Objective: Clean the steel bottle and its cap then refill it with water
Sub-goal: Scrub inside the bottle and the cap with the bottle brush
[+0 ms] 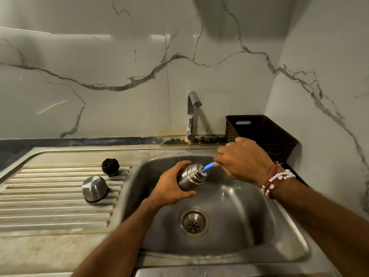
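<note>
My left hand [169, 186] grips the steel bottle [192, 174] over the sink basin [229, 206], tilted with its open threaded mouth toward the upper right. My right hand [243, 158] holds a blue-handled bottle brush [209, 165] whose head is inside the bottle's mouth; the bristles are hidden. On the ribbed drainboard [50, 196] to the left lie the black inner stopper [110, 166] and, nearer me, the steel cup-shaped cap [94, 188] turned upside down.
A chrome tap [192, 114] stands behind the basin, with no water running. A dark woven basket [261, 132] sits in the back right corner against the marble wall. The drain [194, 221] is at the basin's middle.
</note>
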